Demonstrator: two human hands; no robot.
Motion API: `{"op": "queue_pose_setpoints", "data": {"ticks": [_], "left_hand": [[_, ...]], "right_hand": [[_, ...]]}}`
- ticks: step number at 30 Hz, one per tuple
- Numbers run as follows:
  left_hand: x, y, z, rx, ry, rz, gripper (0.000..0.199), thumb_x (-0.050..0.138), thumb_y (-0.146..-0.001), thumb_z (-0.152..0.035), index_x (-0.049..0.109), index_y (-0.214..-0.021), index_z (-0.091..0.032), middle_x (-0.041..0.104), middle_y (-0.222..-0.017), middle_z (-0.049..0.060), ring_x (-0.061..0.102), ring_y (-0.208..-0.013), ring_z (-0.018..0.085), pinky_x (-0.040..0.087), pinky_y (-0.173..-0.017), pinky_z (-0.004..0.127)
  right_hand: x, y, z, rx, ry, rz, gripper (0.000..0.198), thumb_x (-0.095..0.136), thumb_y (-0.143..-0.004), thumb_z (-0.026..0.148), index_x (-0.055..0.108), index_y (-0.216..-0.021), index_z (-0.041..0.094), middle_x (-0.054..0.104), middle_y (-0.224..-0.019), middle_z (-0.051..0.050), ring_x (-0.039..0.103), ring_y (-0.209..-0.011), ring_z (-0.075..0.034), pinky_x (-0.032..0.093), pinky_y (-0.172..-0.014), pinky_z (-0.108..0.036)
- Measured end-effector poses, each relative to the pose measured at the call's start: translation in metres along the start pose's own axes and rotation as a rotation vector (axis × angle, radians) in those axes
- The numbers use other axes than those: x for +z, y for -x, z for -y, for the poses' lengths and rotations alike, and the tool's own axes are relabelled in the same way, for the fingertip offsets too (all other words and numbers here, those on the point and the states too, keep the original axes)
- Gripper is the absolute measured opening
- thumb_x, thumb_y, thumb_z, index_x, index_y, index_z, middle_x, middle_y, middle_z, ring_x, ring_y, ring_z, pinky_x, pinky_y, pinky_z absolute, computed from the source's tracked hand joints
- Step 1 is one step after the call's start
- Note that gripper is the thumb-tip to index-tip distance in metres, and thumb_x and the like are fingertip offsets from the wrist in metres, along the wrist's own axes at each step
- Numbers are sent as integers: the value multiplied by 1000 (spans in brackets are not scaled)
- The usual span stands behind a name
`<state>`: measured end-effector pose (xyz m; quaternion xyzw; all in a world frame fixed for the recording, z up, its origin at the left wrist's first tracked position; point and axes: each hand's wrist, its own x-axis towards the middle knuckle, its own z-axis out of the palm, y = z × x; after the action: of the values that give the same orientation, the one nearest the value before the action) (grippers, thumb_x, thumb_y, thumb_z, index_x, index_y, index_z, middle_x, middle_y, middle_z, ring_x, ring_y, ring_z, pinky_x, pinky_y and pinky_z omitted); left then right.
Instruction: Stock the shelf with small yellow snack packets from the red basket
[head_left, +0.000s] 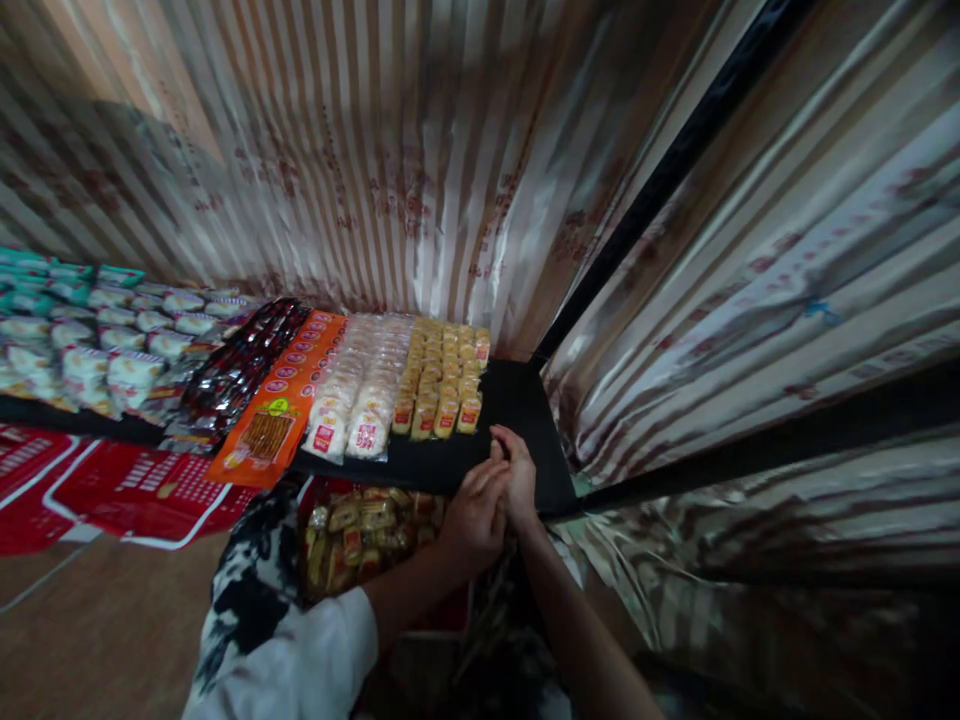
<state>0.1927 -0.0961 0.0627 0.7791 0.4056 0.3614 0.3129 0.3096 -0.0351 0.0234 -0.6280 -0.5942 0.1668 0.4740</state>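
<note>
My left hand (474,515) and my right hand (519,478) are pressed together over the front edge of a black shelf (525,400). Their fingers are closed against each other, and whatever may lie between them is hidden. Just beyond them stand rows of small yellow wrapped snack packs (439,385), lined up on the shelf. Below my left forearm, a box holds many similar loose yellow packs (360,535).
Left along the shelf are white wrapped packs (349,415), an orange snack bag (270,420), dark shiny packets (244,360) and white-and-teal packs (112,325). Red bags (142,490) hang below. Striped plastic sheeting (375,150) and a black post (660,170) enclose the shelf.
</note>
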Motion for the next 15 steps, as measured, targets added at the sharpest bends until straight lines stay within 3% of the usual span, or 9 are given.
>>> {"op": "queue_pose_setpoints", "data": {"ticks": [4,8,11,15], "left_hand": [[-15,65,6,75,28,18,46,34,-83,-12,46,-127,-16,49,-132,10,36,-128,20,34,-107,42],[-26,113,19,-4,38,80,47,38,-80,-9,50,-124,-21,55,-127,8,43,-122,20,38,-103,43],[-27,127,36,-214,56,43,48,37,-77,-8,53,-121,-21,56,-125,8,47,-119,19,38,-103,42],[-24,115,64,-622,10,15,42,34,-81,-13,56,-116,-15,57,-124,11,51,-116,20,38,-102,36]], "right_hand": [[8,66,16,54,-114,95,30,38,-84,26,62,-101,18,62,-105,-9,61,-92,-18,49,-85,-35],[28,121,22,138,-147,182,30,40,-79,20,63,-98,21,65,-102,-6,60,-97,-19,47,-90,-37],[47,137,18,269,-98,291,35,42,-74,16,63,-101,20,67,-103,-6,61,-98,-20,46,-91,-37],[68,135,12,385,56,375,37,45,-73,15,62,-106,17,65,-111,-10,60,-105,-21,44,-94,-36]]}}
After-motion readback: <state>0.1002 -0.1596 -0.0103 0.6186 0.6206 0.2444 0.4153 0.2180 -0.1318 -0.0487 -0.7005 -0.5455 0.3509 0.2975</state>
